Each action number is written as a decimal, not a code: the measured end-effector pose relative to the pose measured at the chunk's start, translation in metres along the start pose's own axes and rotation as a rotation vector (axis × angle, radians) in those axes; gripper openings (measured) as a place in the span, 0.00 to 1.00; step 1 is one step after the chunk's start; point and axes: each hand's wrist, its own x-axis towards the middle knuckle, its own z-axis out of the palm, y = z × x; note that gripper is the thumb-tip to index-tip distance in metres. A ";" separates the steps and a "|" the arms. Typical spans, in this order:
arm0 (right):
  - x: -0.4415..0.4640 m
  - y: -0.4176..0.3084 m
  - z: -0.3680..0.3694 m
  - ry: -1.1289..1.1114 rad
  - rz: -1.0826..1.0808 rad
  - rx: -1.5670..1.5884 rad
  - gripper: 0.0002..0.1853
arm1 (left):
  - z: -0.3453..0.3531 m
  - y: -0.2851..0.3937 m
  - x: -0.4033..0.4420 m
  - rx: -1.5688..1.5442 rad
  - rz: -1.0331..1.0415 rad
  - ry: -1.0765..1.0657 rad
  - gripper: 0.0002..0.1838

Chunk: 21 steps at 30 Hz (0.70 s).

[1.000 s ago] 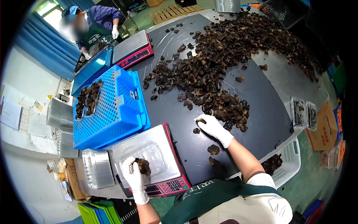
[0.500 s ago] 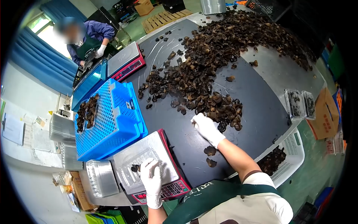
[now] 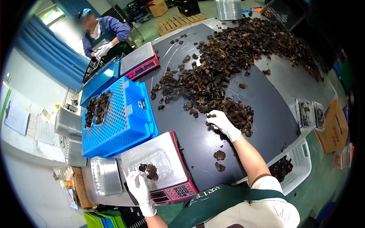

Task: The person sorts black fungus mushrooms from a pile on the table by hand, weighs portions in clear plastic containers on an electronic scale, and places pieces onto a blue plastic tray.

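Observation:
My right hand [image 3: 224,125], in a white glove, is at the near edge of a big pile of dark brown wood ear mushrooms [image 3: 205,81]. Its fingers are closed on a small wood ear piece. My left hand [image 3: 138,190], also gloved, is open at the near left edge of a clear plastic tray [image 3: 164,161], holding nothing I can see. Some wood ear pieces [image 3: 152,171] lie in the tray. It rests on a red-framed scale [image 3: 181,167] with a keypad. Two loose wood ears [image 3: 219,155] lie on the dark mat nearer to me.
To the left, a blue crate [image 3: 129,125] carries a filled tray. Stacked clear trays [image 3: 106,175] stand beside the scale. Beyond are a second scale [image 3: 142,62] and a gloved co-worker [image 3: 110,32]. Packed boxes [image 3: 304,114] and a white basket [image 3: 302,163] are right.
My left hand has drawn back left from the tray, where more wood ear now shows. My right hand has closed on a piece at the pile. The co-worker has straightened up. The view has shifted.

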 end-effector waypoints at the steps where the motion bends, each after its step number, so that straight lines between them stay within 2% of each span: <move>1: -0.007 -0.002 0.005 -0.083 0.063 0.195 0.08 | -0.004 -0.014 -0.003 0.021 -0.021 0.024 0.14; 3: -0.018 -0.004 0.017 -0.275 0.185 0.475 0.09 | -0.007 -0.029 -0.004 0.223 -0.074 0.073 0.17; 4: -0.026 -0.010 0.031 -0.312 0.201 0.437 0.09 | -0.011 -0.038 -0.005 0.426 0.003 0.047 0.20; 6: -0.047 -0.031 0.075 -0.372 0.231 0.311 0.09 | -0.008 -0.055 -0.008 0.387 0.024 -0.004 0.26; 7: -0.045 -0.024 0.091 -0.469 0.207 0.227 0.10 | -0.006 -0.054 -0.008 0.365 0.032 -0.045 0.29; 8: -0.050 -0.023 0.111 -0.519 0.152 0.147 0.11 | -0.005 -0.038 -0.003 0.386 -0.058 -0.125 0.31; 11: -0.069 -0.035 0.172 -0.623 0.032 -0.233 0.12 | 0.002 -0.041 -0.014 0.409 -0.064 -0.123 0.36; 12: -0.057 0.000 0.187 -0.603 -0.375 -0.365 0.14 | 0.002 -0.042 -0.015 0.397 -0.072 -0.136 0.37; 13: -0.068 -0.018 0.200 -0.682 -0.012 -0.303 0.17 | 0.002 -0.043 -0.015 0.381 -0.080 -0.150 0.38; 15: -0.057 0.016 0.214 -0.694 -0.383 -0.519 0.20 | 0.002 -0.041 -0.017 0.369 -0.071 -0.131 0.38; 16: -0.065 -0.002 0.217 -0.795 -0.326 -0.469 0.22 | 0.002 -0.038 -0.018 0.413 -0.040 -0.098 0.37; 17: -0.065 0.001 0.217 -0.809 -0.321 -0.476 0.22 | 0.002 -0.035 -0.018 0.458 -0.010 -0.068 0.36; 19: -0.067 0.008 0.209 -0.590 -0.475 -0.542 0.22 | -0.003 -0.034 -0.018 0.400 0.007 -0.073 0.33; 20: -0.084 -0.035 0.207 -0.570 -0.084 -0.516 0.22 | -0.005 -0.036 -0.018 0.336 0.005 -0.068 0.32; 21: -0.082 -0.034 0.195 -0.510 -0.154 -0.497 0.20 | -0.007 -0.039 -0.018 0.269 0.004 -0.063 0.31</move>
